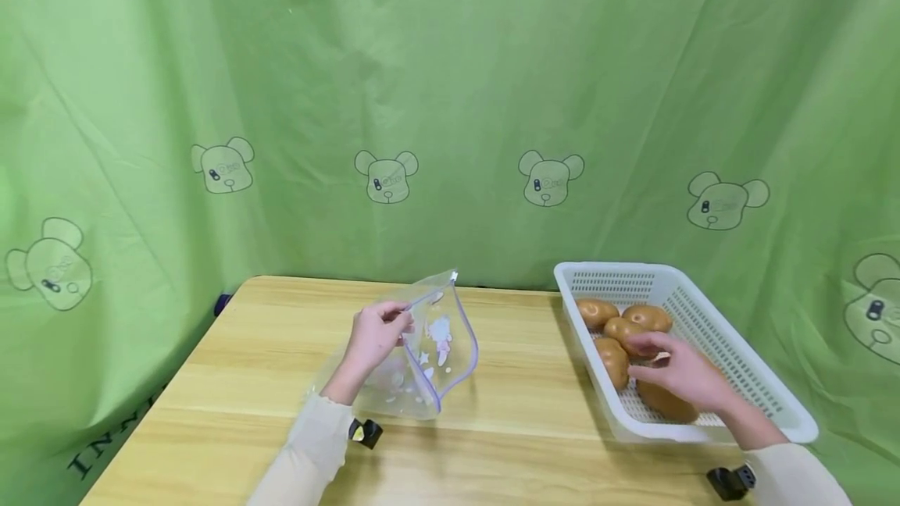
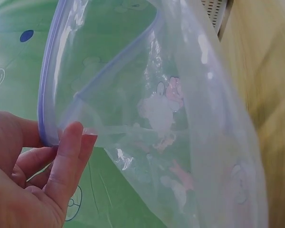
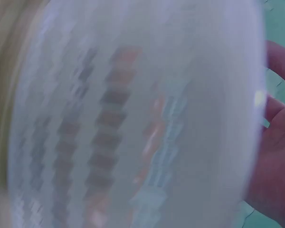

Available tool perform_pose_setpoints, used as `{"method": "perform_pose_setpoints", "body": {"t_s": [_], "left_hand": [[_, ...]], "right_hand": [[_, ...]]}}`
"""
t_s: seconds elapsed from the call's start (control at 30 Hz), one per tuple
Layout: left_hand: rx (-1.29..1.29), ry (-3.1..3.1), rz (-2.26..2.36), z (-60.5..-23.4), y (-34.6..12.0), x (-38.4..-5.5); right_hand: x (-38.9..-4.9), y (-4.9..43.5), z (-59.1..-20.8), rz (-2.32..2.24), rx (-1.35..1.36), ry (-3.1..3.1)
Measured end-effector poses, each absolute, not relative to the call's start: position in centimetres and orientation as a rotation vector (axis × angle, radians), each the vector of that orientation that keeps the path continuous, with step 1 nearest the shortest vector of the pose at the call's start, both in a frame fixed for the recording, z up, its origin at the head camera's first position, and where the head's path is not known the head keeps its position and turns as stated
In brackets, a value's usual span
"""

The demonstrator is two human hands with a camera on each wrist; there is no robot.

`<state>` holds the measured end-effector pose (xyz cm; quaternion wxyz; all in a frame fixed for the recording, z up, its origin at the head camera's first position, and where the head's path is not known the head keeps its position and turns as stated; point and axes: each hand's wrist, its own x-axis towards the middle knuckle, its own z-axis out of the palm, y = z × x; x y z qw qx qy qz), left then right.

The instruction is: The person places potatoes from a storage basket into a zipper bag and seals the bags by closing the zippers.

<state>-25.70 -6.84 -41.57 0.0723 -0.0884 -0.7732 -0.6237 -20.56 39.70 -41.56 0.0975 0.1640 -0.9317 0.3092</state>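
Observation:
My left hand [image 1: 380, 338] pinches the rim of a clear zip bag [image 1: 450, 342] between thumb and fingers. The bag has a purple zip edge and printed cartoon figures, and its mouth gapes toward the right. In the left wrist view the fingers [image 2: 69, 161] grip the zip corner. My right hand [image 1: 685, 373] hovers inside a white plastic basket [image 1: 748, 369] with thumb and fingers spread apart, nothing seen between them. Under and beside it lie several smooth brown potatoes [image 1: 610, 361]. The basket wall [image 3: 213, 118] hides much of the right hand in the blurred right wrist view.
The basket stands at the right of a wooden table [image 1: 520, 381], its slotted walls rising around the potatoes. A green curtain [image 1: 464, 100] with bear-head prints hangs right behind the table. Small black devices [image 1: 731, 482] sit at both wrists.

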Motion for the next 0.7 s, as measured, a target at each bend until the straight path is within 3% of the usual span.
{"method": "perform_pose_setpoints", "body": {"t_s": [0.2,0.7], "left_hand": [[-0.244,-2.323,-1.895,-41.2,-6.7,-25.4],[-0.239,-2.33,-1.894,-41.4,-6.9,-25.5]], "right_hand": [[-20.9,42.9,-43.0,0.877,0.472,-2.798],[-21.7,45.9,-45.7,0.709,0.568,-2.843]]}}
